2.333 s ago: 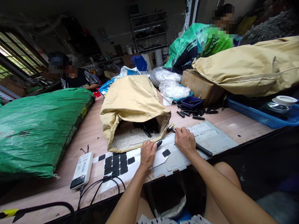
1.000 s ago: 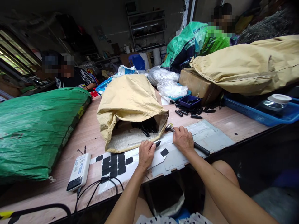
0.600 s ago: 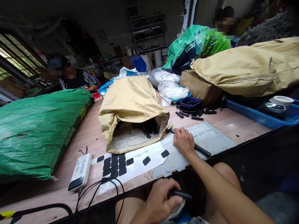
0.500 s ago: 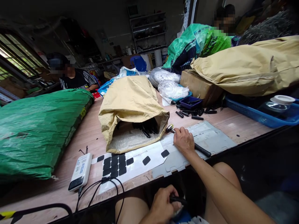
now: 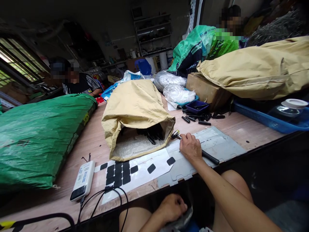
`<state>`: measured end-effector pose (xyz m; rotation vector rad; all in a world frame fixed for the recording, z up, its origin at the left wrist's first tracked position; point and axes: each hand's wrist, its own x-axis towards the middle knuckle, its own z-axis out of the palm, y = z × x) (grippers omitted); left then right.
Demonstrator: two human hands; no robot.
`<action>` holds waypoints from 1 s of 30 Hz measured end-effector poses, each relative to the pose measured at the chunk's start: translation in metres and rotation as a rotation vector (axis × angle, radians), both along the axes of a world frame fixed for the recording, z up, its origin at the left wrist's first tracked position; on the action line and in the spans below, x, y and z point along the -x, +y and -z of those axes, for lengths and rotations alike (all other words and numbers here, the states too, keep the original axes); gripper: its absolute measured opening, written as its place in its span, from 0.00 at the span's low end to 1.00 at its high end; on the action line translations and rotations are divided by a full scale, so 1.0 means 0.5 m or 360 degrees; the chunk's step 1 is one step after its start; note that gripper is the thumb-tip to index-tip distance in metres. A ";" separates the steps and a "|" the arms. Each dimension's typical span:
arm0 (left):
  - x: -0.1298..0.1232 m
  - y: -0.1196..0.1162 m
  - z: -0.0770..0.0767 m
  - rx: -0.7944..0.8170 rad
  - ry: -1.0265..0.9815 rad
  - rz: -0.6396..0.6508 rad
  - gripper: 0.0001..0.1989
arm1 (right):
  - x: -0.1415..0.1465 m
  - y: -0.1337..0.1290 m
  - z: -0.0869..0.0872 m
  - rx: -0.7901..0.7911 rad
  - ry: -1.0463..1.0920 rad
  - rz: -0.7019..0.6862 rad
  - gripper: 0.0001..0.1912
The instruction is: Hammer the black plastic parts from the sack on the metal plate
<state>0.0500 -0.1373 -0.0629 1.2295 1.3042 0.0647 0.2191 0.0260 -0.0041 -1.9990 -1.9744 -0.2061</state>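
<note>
Fingers bent low, others wrapping a hammer

At lower centre, the left hand curls, its hold unclear. Right of centre, the right hand clasps the hammer. Beyond, a beige sack mid-frame holds black tubes.

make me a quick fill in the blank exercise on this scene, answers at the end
1. The hammer is gripped in the person's ____ hand.
2. The rounded squares on the white sheet are ____ in colour.
3. The bulging sack at the picture's left edge is ____.
4. The jar in the blue tray has a ____ lid.

Missing words: right; black; green; white
</note>
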 end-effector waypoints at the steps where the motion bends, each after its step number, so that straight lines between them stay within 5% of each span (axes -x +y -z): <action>1: 0.001 0.004 -0.030 -0.0025 -0.0034 0.0060 0.16 | 0.000 0.000 0.000 -0.0001 0.0001 -0.0003 0.13; 4: 0.014 0.065 -0.131 -0.0146 -0.0228 0.0036 0.21 | 0.000 0.000 0.002 -0.0011 -0.0002 0.0000 0.13; 7: 0.047 0.188 -0.201 -0.0703 -0.0010 -0.0503 0.21 | 0.000 0.000 0.004 -0.0016 -0.0004 0.0009 0.13; 10: 0.086 0.312 -0.220 -0.1145 0.0686 -0.0920 0.17 | 0.000 0.001 0.004 -0.0009 -0.0003 0.0007 0.13; 14: 0.115 0.393 -0.214 -0.0921 0.1201 -0.0871 0.21 | -0.001 0.002 0.003 -0.0002 -0.0001 0.0017 0.13; 19: 0.136 0.351 -0.220 -0.0837 0.1287 -0.0684 0.12 | 0.000 0.002 0.002 0.0004 -0.0006 0.0022 0.13; 25: 0.121 0.257 -0.183 -0.1474 0.0752 -0.0367 0.05 | 0.001 0.002 0.001 0.0002 -0.0012 0.0025 0.12; 30: 0.086 0.251 -0.130 -0.1723 0.0473 -0.0191 0.06 | 0.000 0.000 0.003 -0.0006 -0.0018 0.0017 0.12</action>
